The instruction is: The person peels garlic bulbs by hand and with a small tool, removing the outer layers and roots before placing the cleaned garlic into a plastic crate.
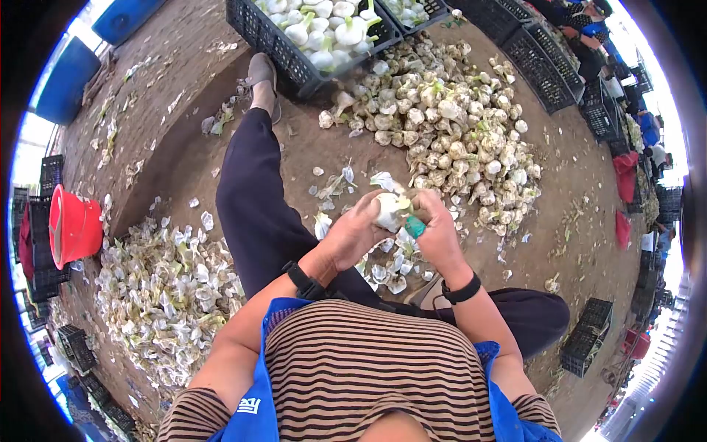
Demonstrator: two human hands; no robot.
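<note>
A white garlic bulb is between my two hands, above the dirt floor. My left hand wraps round the bulb from the left side. On the bulb's right, my right hand has its fingers closed at the stem end, and something green covers its thumb. Loose white peels lie on the ground just under the hands. Ahead to the right is a large heap of unpeeled garlic bulbs.
A black crate of clean white bulbs stands at the top. Left are a pile of peels, a red bucket and a blue barrel. Another black crate sits at right. Other people are at the far right.
</note>
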